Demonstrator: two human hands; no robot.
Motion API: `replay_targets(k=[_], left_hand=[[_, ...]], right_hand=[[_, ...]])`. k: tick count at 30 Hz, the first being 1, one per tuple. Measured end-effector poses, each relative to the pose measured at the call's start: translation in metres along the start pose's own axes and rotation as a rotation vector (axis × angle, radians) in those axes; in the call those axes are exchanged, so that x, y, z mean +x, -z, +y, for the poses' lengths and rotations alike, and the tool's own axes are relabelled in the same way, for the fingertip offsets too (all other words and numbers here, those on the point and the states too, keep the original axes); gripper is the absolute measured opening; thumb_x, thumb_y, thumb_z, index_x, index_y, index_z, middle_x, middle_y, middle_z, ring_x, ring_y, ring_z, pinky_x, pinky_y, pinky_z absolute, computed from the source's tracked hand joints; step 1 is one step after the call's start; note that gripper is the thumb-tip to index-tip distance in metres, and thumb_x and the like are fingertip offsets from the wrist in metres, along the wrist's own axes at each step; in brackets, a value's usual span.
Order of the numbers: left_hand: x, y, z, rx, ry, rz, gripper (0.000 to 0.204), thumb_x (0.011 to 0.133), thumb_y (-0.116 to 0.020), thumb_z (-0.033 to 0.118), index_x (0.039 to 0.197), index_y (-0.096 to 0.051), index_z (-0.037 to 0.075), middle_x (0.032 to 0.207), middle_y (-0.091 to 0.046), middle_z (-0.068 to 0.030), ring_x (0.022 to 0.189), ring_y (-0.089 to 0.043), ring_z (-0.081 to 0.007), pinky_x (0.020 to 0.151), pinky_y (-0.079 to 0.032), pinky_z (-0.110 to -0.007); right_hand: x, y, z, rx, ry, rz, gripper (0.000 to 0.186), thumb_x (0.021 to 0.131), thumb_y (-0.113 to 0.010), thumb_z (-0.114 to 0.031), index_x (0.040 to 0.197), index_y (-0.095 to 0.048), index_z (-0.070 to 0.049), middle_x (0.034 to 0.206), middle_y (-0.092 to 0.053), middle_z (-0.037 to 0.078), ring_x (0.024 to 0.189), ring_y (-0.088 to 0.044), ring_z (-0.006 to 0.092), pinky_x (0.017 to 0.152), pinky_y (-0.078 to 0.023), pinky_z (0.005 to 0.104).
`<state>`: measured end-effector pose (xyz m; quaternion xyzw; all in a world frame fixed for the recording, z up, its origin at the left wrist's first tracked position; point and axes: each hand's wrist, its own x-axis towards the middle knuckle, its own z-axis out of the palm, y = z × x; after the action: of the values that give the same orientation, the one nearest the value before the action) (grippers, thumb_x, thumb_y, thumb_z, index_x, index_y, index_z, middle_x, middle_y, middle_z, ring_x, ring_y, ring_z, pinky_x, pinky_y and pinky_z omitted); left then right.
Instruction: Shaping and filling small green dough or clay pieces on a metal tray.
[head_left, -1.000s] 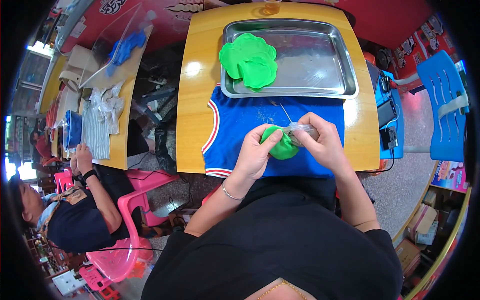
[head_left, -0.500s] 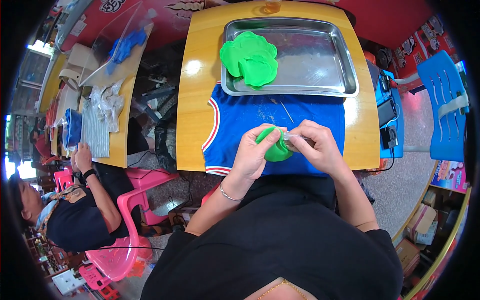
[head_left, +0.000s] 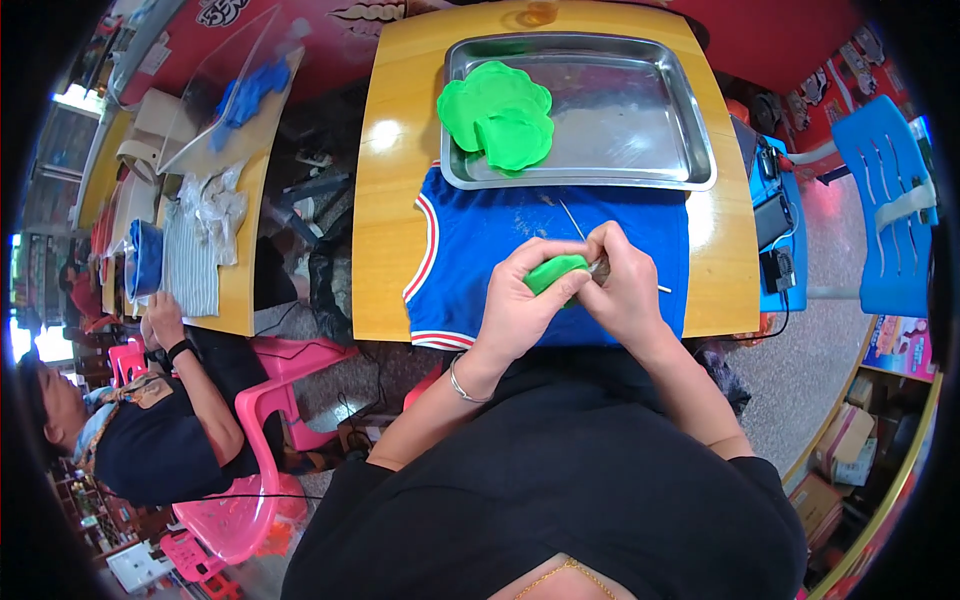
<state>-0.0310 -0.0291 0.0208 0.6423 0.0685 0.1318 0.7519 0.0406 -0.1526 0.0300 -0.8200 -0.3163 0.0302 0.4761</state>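
My left hand (head_left: pixel 522 305) is closed on a bright green, thin, soft piece (head_left: pixel 556 271), folded or bunched between thumb and fingers. Its material I cannot tell for certain. My right hand (head_left: pixel 622 287) pinches at the right edge of that piece, the fingertips of both hands meeting there. A small pale bit shows between the right fingertips, too small to name. Both hands are above a blue jersey (head_left: pixel 470 250) with red and white trim, spread on the table. Several similar green round pieces (head_left: pixel 497 118) lie overlapped in the left part of a metal tray (head_left: pixel 630 182).
The wooden table (head_left: pixel 385 230) carries the tray behind the jersey. A thin white stick (head_left: pixel 572 219) lies on the jersey; a white tip (head_left: pixel 664 289) shows beside my right hand. A blue chair (head_left: pixel 885 200) stands right. Another person (head_left: pixel 150 440) sits left near a pink chair (head_left: pixel 262 450).
My hands have drawn together, and the green piece has turned and is more covered by my fingers. The white tip beside my right hand has come into view.
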Motion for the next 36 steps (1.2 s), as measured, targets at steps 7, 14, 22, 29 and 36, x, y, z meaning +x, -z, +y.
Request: replay_targets(k=[7, 14, 22, 29, 36], left_hand=[[-0.001, 0.006, -0.008, -0.286, 0.126, 0.130, 0.024, 0.081, -0.068, 0.008, 0.101, -0.054, 0.004, 0.092, -0.058, -0.0023, 0.082, -0.055, -0.0071, 0.069, -0.048, -0.021], [0.001, 0.003, -0.010, -0.183, 0.124, 0.057, 0.026, 0.082, -0.067, 0.007, 0.104, -0.053, 0.003, 0.093, -0.058, -0.0039, 0.083, -0.056, -0.0085, 0.070, -0.048, -0.022], [0.001, 0.016, -0.006, -0.585, 0.411, 0.096, 0.036, 0.089, -0.059, 0.013, 0.119, -0.042, 0.006, 0.101, -0.057, -0.0053, 0.084, -0.058, -0.0115, 0.066, -0.049, -0.022], [-0.001, 0.030, -0.010, -0.577, 0.534, -0.078, 0.030, 0.090, -0.057, 0.021, 0.115, -0.047, 0.007, 0.106, -0.054, -0.0040, 0.088, -0.055, -0.0096, 0.067, -0.047, -0.021], [-0.025, 0.028, -0.025, 0.086, -0.059, 0.037, 0.029, 0.073, -0.074, 0.007, 0.096, -0.057, 0.003, 0.109, -0.050, -0.0084, 0.096, -0.055, -0.0160, 0.072, -0.050, -0.026]], right_hand=[[0.004, -0.002, 0.000, 0.695, -0.267, -0.173, 0.017, 0.077, -0.058, -0.002, 0.088, -0.046, -0.001, 0.070, -0.050, 0.007, 0.056, -0.048, 0.0112, 0.052, -0.042, 0.0253], [0.009, 0.003, 0.007, 0.345, -0.239, -0.158, 0.016, 0.079, -0.056, -0.003, 0.094, -0.049, 0.000, 0.076, -0.056, 0.007, 0.066, -0.058, 0.0115, 0.056, -0.046, 0.0257], [0.006, 0.019, 0.007, 0.594, 0.040, -0.332, 0.049, 0.066, -0.071, 0.003, 0.111, -0.052, -0.002, 0.123, -0.048, 0.011, 0.108, -0.051, 0.0163, 0.084, -0.046, 0.0307], [0.002, 0.019, 0.008, 0.164, 0.260, -0.269, 0.020, 0.071, -0.068, -0.002, 0.087, -0.057, -0.003, 0.091, -0.062, 0.012, 0.084, -0.061, 0.0256, 0.070, -0.049, 0.0316], [-0.010, 0.016, 0.008, 0.088, 0.088, -0.281, 0.012, 0.077, -0.063, -0.005, 0.084, -0.055, 0.000, 0.088, -0.060, 0.014, 0.078, -0.061, 0.0255, 0.068, -0.048, 0.0313]])
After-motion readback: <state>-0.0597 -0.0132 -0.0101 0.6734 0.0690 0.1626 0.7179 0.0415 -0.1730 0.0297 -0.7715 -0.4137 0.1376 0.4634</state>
